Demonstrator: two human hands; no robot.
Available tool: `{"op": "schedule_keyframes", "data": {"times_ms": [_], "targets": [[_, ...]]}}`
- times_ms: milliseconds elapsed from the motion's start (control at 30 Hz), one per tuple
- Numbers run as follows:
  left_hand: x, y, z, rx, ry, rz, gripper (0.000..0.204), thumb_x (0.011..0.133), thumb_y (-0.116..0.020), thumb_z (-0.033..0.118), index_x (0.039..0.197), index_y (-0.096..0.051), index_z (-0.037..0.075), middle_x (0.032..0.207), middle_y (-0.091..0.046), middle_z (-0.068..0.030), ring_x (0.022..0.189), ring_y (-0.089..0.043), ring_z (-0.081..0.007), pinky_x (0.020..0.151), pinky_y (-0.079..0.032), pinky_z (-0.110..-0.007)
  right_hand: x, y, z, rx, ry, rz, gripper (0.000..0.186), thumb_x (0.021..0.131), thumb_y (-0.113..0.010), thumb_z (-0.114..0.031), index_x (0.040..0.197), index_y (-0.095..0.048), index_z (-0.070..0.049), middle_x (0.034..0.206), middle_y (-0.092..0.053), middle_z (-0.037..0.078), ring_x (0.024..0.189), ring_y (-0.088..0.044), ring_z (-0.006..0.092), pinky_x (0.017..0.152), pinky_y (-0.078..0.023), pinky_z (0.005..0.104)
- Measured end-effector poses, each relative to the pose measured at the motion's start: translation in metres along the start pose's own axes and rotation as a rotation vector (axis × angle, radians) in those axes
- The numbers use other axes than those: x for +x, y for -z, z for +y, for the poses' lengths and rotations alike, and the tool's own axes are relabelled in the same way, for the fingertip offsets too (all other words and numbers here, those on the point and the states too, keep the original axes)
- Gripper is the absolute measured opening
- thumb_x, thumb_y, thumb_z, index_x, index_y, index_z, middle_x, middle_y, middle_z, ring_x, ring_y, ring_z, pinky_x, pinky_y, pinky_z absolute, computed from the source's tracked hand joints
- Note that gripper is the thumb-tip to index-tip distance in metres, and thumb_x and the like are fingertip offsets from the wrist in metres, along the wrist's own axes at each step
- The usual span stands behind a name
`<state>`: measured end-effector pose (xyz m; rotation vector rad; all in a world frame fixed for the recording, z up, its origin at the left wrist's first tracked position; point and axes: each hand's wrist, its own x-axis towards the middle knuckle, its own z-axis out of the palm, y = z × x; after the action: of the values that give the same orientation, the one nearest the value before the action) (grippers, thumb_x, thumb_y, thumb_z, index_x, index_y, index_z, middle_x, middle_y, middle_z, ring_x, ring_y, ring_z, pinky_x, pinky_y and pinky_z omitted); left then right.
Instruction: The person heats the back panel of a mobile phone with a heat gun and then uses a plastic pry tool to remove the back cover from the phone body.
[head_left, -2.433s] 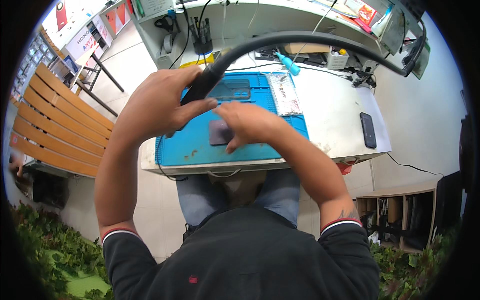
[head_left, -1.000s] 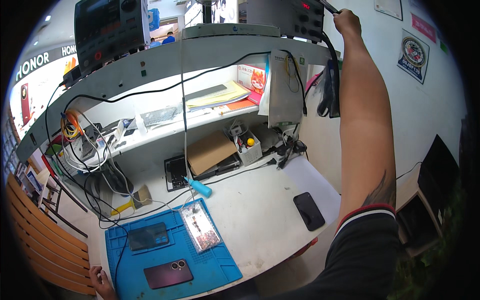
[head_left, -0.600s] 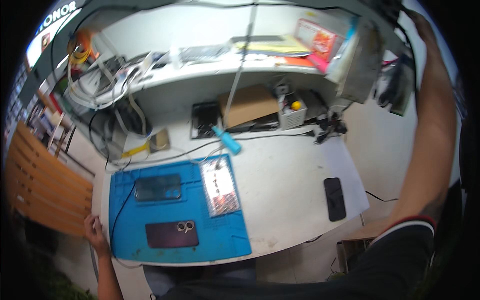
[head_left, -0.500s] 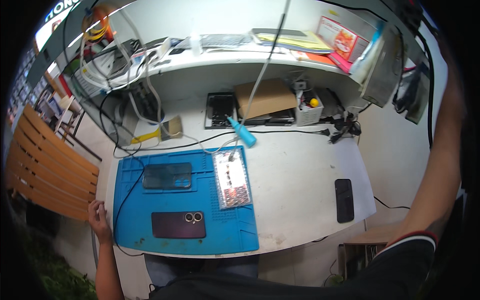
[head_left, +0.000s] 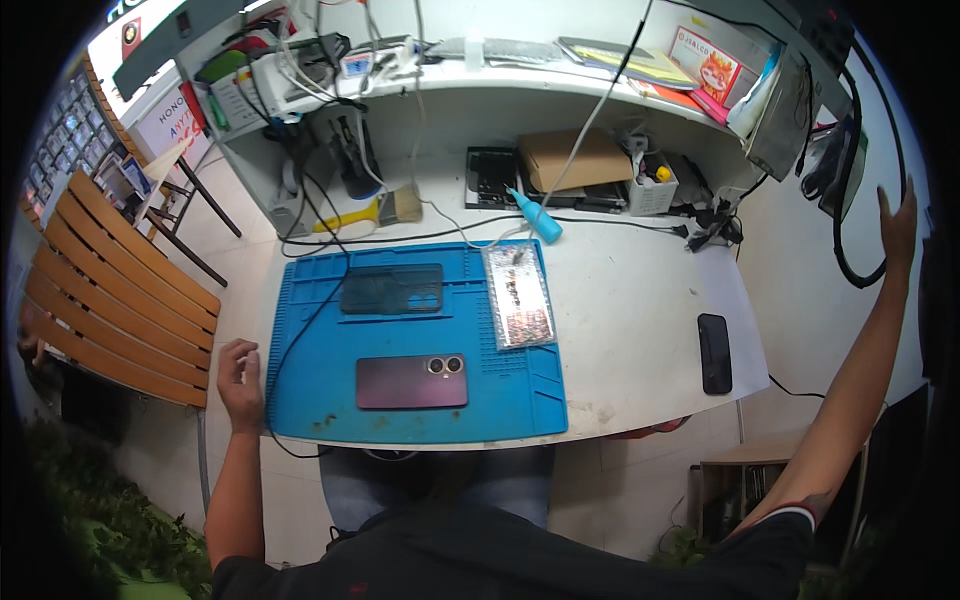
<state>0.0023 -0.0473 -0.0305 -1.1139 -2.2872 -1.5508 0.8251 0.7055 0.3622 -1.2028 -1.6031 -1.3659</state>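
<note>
My left hand (head_left: pixel 240 385) rests at the left edge of the white table, its fingers loosely bent with nothing seen in them. Far to the right, my right hand (head_left: pixel 898 230) is raised beside a looped black cable (head_left: pixel 843 235), thumb apart from the fingers; whether it touches the cable is unclear. On a blue repair mat (head_left: pixel 320 400) lies a purple phone (head_left: pixel 405 383), its back with two round cameras facing up. Behind it is a clear dark phone case (head_left: pixel 390 290). A bubble-wrap pouch (head_left: pixel 518 298) covers part of the mat's right side.
A black phone (head_left: pixel 714 355) lies at the table's right. Toward the back are a light-blue bottle (head_left: pixel 538 217), a yellow-handled brush (head_left: pixel 385 208), a cardboard box (head_left: pixel 578 160) and a white basket (head_left: pixel 652 192). A thin black cable crosses the mat. A slatted wooden chair (head_left: pixel 130 290) stands left.
My view has shifted, so the table sits higher and further right in the picture. My right hand, hidden before, now shows beside the cable. My left hand's fingers are more bent.
</note>
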Motion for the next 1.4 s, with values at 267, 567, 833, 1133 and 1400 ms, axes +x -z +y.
{"op": "schedule_keyframes", "data": {"times_ms": [267, 567, 833, 1133, 1400], "targets": [[0.011, 0.005, 0.027, -0.083, -0.123, -0.074, 0.017, 0.104, -0.074, 0.008, 0.119, -0.074, -0.001, 0.118, -0.071, -0.0115, 0.1, -0.07, -0.0197, 0.089, -0.058, -0.033, -0.203, 0.234, -0.242, 0.667, -0.011, -0.156, 0.07, 0.106, -0.077, -0.011, 0.168, -0.045, 0.001, 0.166, -0.056, 0.022, 0.155, -0.053, 0.0399, 0.128, -0.044, 0.0506], [0.152, -0.011, 0.093, -0.104, -0.369, 0.108, 0.018, 0.104, -0.078, 0.009, 0.119, -0.078, 0.0, 0.103, -0.079, -0.0085, 0.09, -0.075, -0.0151, 0.081, -0.059, -0.031, -0.359, 0.464, -0.477, 1.495, -0.047, -0.437, 0.053, 0.086, -0.084, 0.001, 0.136, -0.069, 0.001, 0.131, -0.072, 0.022, 0.126, -0.068, 0.0436, 0.11, -0.055, 0.051], [0.364, 0.007, 0.108, 0.311, -0.36, 0.457, 0.04, 0.096, -0.087, 0.029, 0.126, -0.081, 0.004, 0.108, -0.085, -0.0095, 0.092, -0.082, -0.0277, 0.087, -0.063, -0.041, -0.365, 0.514, -0.492, 1.668, -0.018, -0.529, 0.039, 0.086, -0.082, 0.003, 0.124, -0.074, -0.001, 0.119, -0.076, 0.018, 0.114, -0.072, 0.0403, 0.101, -0.059, 0.0479], [0.38, 0.008, 0.088, 0.269, -0.154, 0.396, 0.037, 0.093, -0.089, 0.035, 0.117, -0.084, 0.007, 0.103, -0.087, -0.0097, 0.096, -0.084, -0.0252, 0.087, -0.064, -0.039, -0.378, 0.521, -0.475, 1.606, -0.174, -0.626, 0.034, 0.088, -0.08, 0.004, 0.122, -0.075, 0.001, 0.115, -0.076, 0.02, 0.109, -0.072, 0.0408, 0.098, -0.059, 0.0468], [0.368, 0.003, 0.131, 0.391, -0.627, 0.441, 0.04, 0.093, -0.09, 0.029, 0.129, -0.079, 0.015, 0.104, -0.077, -0.0067, 0.096, -0.078, -0.0266, 0.089, -0.063, -0.042, -0.359, 0.514, -0.488, 1.677, -0.139, -0.573, 0.036, 0.087, -0.081, 0.006, 0.122, -0.074, 0.001, 0.115, -0.077, 0.02, 0.106, -0.075, 0.0398, 0.095, -0.06, 0.0449]]}}
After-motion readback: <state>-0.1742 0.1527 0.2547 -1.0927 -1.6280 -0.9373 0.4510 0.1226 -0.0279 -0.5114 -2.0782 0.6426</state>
